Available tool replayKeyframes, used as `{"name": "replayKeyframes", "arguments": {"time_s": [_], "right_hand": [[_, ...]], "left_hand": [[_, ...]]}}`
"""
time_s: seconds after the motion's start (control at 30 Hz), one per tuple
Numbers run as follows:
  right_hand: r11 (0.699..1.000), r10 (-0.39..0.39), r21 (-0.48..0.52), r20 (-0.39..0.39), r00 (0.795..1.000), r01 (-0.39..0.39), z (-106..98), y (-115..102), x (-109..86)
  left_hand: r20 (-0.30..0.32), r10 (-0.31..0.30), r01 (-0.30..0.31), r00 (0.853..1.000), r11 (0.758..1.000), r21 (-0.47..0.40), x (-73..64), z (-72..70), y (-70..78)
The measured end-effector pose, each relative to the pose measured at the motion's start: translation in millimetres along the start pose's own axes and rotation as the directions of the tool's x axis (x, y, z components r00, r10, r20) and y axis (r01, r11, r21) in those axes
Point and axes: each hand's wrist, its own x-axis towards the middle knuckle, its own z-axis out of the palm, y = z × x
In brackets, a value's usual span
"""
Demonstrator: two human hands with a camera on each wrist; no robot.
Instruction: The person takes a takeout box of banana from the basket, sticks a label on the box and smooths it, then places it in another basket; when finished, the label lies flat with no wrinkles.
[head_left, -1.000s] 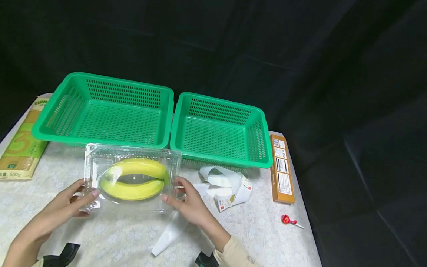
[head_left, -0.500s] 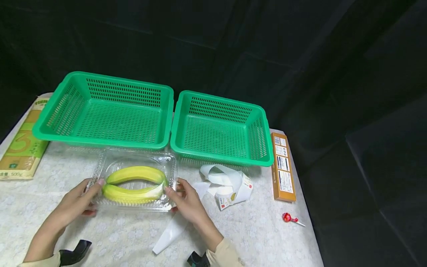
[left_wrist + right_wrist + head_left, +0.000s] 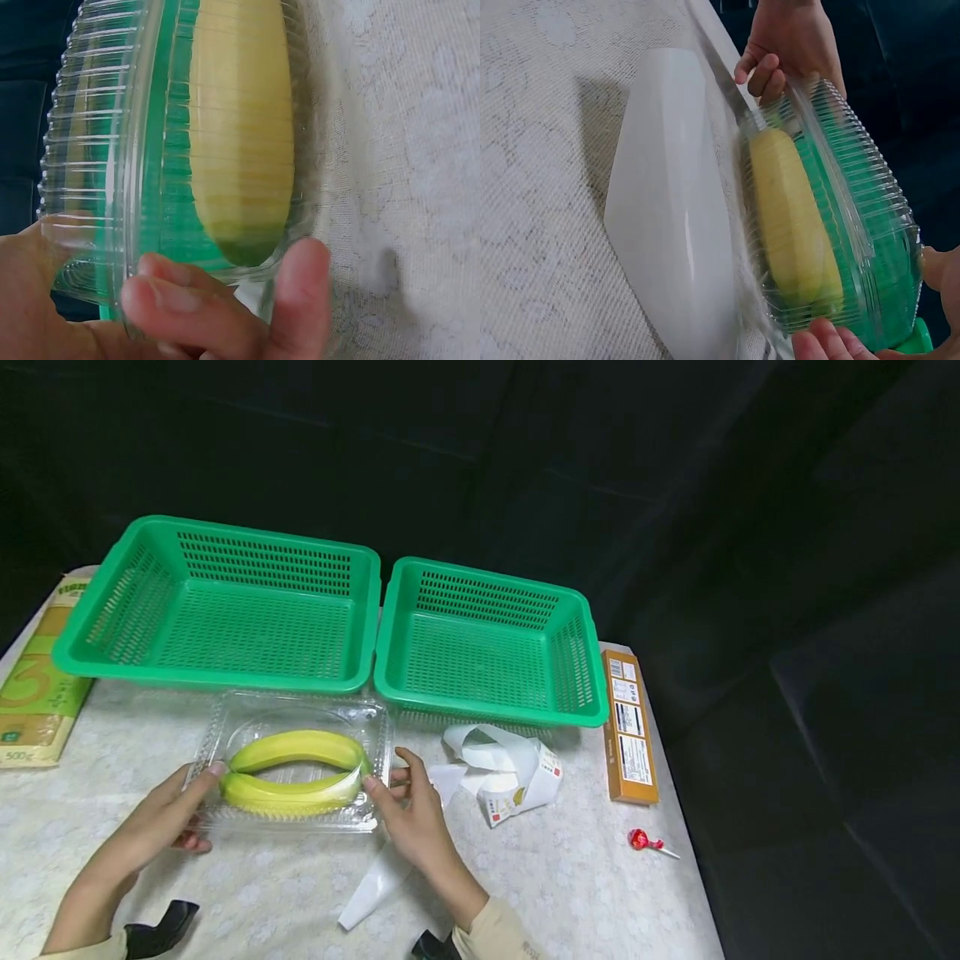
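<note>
A clear plastic clamshell container (image 3: 381,735) with ribbed sides holds two yellow bananas (image 3: 296,747), lying curved toward each other. My left hand (image 3: 153,817) grips the left end, thumb on top and the other fingers at the side and below. At the opposite end my right hand (image 3: 415,820) holds the container in the same way, its thumb over the near right corner. In the left wrist view one banana (image 3: 244,135) shows through the ribbed wall, close over the cloth. Both hands and the container (image 3: 840,180) appear in the right wrist view.
Two green baskets (image 3: 217,683) (image 3: 487,714) stand behind the container. Crumpled white paper strip (image 3: 517,777) lies to the right, its loose end (image 3: 375,889) running forward. An orange box (image 3: 632,727) and a red lollipop (image 3: 640,839) lie farther right; a yellow-green packet (image 3: 37,693) lies left.
The container was tilted up toward the head camera one second ago and has since come down flatter. Both hands have kept hold of it. The head view has shifted slightly.
</note>
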Motion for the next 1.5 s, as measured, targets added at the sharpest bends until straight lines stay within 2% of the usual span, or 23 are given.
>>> {"name": "replayKeyframes", "arguments": {"time_s": [0.17, 0.27, 0.53, 0.77, 1.13, 1.27, 1.5], "right_hand": [[0.999, -0.018, -0.026, 0.004, 1.0, 0.018, 3, 2, 1.4], [1.0, -0.013, -0.021, 0.01, 1.0, 0.013, 4, 3, 2.2], [1.0, -0.021, -0.02, -0.008, 1.0, 0.021, 3, 1, 3.5], [0.999, -0.024, -0.028, 0.051, 0.998, 0.025, -3, 2, 9.0], [0.999, 0.002, 0.044, 0.165, 0.986, -0.009, -18, 4, 14.3], [1.0, -0.015, -0.019, 0.205, 0.979, 0.019, -26, 3, 15.2], [0.981, -0.077, -0.163, 0.169, 0.983, 0.105, -52, 6, 14.9]], "left_hand": [[-0.035, 0.012, -0.013, 0.999, 1.0, -0.023, -4.5, 2.8, -2.3], [-0.037, 0.007, -0.008, 0.999, 1.0, -0.026, -5.9, 3.3, -2.9], [-0.024, 0.042, -0.043, 0.999, 0.998, -0.036, -4.9, 4.0, 0.5], [-0.038, 0.045, -0.046, 0.998, 0.998, -0.045, -6.4, 5.9, -0.5], [-0.015, 0.056, -0.056, 0.998, 0.997, -0.045, -3.4, 4.7, 1.4], [-0.023, 0.061, -0.062, 0.998, 0.998, -0.026, -4.0, 4.3, 0.9], [-0.025, 0.065, -0.066, 0.998, 0.998, -0.022, -3.3, 3.6, 2.1]]}}
